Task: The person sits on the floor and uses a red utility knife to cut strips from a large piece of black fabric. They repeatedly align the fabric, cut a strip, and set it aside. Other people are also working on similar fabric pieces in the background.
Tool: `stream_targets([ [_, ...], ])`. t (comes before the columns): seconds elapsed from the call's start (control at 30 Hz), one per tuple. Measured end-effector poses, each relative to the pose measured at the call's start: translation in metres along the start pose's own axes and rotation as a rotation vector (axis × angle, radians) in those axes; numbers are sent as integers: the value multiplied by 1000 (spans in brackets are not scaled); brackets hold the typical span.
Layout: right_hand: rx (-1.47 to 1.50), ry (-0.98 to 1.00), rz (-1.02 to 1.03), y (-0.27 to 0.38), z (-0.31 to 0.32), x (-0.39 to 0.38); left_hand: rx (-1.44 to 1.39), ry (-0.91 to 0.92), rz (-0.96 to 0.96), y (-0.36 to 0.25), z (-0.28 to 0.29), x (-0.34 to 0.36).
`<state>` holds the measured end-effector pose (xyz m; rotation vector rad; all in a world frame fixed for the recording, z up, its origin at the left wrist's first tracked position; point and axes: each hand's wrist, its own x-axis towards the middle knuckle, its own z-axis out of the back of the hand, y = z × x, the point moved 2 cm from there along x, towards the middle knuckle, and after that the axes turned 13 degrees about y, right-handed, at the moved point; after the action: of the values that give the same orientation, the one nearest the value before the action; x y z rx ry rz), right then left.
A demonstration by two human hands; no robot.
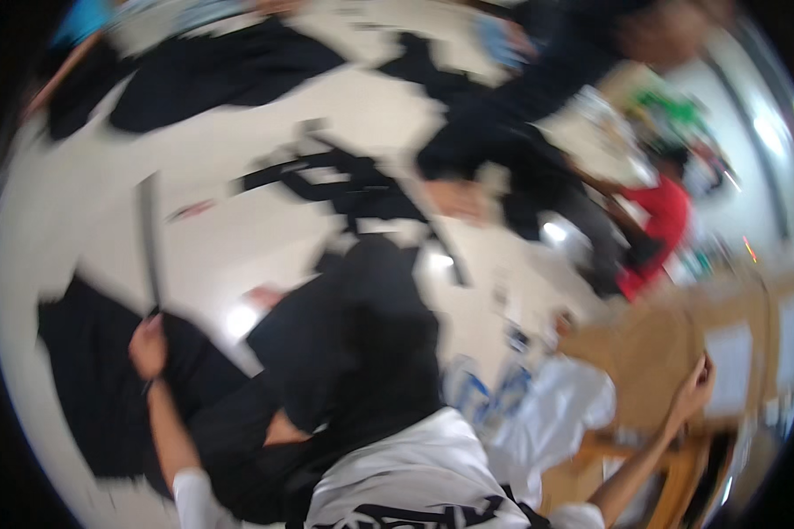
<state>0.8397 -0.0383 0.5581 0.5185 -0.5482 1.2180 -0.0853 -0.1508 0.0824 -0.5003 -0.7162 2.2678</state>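
Observation:
My left hand (148,348) is closed round the lower end of a long, narrow, dark grey strip (150,238), which stands up away from me; blur hides whether it is cloth or something stiff. Below that hand, black cloth (106,370) is spread over the pale floor beside my black-clad legs (362,317). Out to the right, my right arm is stretched past the cardboard boxes. The fingers of my right hand (699,388) are drawn together in front of a white label (729,370); anything between them is too small to make out.
Dark cut cloth pieces (353,181) lie ahead on the floor, with larger black cloth (229,75) at the far left. A person in dark clothes (520,97) bends nearby; another in red (662,220) sits beyond. Cardboard boxes (644,348) and white cloth (556,406) are at the right.

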Motion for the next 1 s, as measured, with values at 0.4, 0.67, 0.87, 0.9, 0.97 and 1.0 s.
stream_targets([
  [0.4,1163,1355,1367,710,-215,-333,-308,-47,127,-5,7,0],
  [0.67,812,1346,1367,830,-264,-485,-275,-84,101,0,12,18],
  [0.87,876,1448,1181,820,-299,-479,-279,-150,25,7,6,33],
  [0.9,897,1464,1152,820,-301,-477,-286,-150,33,7,5,34],
  [0.97,877,1503,1098,817,-303,-476,-304,-137,44,8,5,34],
  [1.0,918,1502,1105,816,-302,-476,-307,-143,36,8,6,34],
])
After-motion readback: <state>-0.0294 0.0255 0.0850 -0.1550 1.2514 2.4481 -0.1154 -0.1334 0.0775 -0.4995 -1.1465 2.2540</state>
